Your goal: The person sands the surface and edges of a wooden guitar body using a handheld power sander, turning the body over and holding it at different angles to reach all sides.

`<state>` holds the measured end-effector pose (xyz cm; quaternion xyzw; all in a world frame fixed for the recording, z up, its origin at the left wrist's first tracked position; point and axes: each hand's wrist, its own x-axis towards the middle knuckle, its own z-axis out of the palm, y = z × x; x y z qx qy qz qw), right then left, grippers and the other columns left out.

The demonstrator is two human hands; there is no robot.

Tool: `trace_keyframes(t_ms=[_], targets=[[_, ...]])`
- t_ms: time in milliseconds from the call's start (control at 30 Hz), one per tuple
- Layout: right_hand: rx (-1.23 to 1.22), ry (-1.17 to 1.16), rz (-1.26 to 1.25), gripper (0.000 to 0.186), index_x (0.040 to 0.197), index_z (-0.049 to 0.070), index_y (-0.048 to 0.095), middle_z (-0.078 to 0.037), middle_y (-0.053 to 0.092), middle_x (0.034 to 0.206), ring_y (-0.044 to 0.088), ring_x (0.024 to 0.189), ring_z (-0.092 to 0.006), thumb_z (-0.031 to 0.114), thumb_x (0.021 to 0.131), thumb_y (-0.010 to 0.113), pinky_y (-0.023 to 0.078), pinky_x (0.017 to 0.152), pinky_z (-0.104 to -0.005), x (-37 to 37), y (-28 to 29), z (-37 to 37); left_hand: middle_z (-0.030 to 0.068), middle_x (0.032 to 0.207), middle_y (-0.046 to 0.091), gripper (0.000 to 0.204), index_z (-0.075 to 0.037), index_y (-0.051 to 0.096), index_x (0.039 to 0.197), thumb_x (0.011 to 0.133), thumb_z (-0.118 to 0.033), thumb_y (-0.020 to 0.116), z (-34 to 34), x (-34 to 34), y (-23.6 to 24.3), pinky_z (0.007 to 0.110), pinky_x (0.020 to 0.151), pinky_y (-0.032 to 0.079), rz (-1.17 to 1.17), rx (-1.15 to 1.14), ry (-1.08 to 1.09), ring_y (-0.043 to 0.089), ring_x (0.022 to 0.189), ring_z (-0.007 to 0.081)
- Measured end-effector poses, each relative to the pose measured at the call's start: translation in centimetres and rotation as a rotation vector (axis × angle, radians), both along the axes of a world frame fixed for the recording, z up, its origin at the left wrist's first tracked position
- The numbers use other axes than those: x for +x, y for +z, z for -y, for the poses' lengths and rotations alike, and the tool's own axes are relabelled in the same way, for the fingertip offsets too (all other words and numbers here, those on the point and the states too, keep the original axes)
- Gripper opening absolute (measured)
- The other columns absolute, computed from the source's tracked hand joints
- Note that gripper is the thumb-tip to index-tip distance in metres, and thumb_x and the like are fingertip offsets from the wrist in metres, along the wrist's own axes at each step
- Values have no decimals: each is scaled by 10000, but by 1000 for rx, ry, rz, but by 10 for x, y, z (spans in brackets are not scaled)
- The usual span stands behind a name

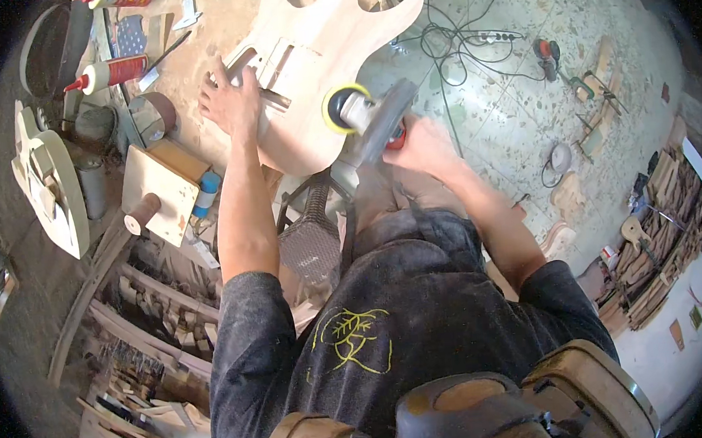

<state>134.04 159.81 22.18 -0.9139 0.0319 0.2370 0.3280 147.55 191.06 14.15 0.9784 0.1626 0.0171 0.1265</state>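
Observation:
A pale wooden electric guitar body (pixel 319 50) lies on the bench, with cavities cut into its face. My left hand (pixel 231 101) rests on its left side, fingers spread over the wood beside a cavity. A dark narrow strip (pixel 276 99) shows just right of that hand; I cannot tell whether it is a slot or a loose piece. My right hand (pixel 426 144) is closed around a power sander (pixel 389 119), smeared by motion. The sander's round yellow-rimmed pad (pixel 343 110) is tilted on edge by the guitar body's near right side; contact is unclear.
Red-and-white glue bottles (pixel 113 74) and a caliper (pixel 187 9) lie on the bench at left. Another guitar body (pixel 47 183) stands at far left. Dark cables (pixel 456 41) tangle across the floor at right, near a power strip (pixel 495 37). Wood offcuts (pixel 654 247) are stacked at far right.

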Motion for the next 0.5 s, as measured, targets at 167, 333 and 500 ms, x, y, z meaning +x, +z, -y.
trace_keyframes(t_ms=[167, 333, 500], targets=[[10, 131, 39, 530, 1039, 42, 622, -225, 713, 823, 707, 783, -432, 393, 696, 823, 563, 684, -496, 0, 4, 5, 223, 1518, 442, 748, -249, 467, 1545, 874, -549, 604, -1, 1, 0, 554, 1192, 214, -2, -16, 11, 370, 1419, 400], [-44, -72, -15, 527, 1003, 43, 628, -216, 711, 813, 707, 790, -428, 418, 692, 830, 563, 707, -497, 3, 3, 1, 219, 1524, 440, 737, -253, 473, 1537, 877, -557, 599, -1, 3, -1, 557, 1188, 224, 4, -8, -10, 367, 1424, 401], [35, 104, -50, 532, 1017, 60, 629, -225, 716, 862, 705, 837, -438, 425, 688, 834, 561, 737, -503, -3, 7, 8, 219, 1520, 449, 744, -254, 470, 1537, 876, -572, 597, -2, 3, -3, 553, 1178, 239, 1, 22, 9, 373, 1417, 399]])
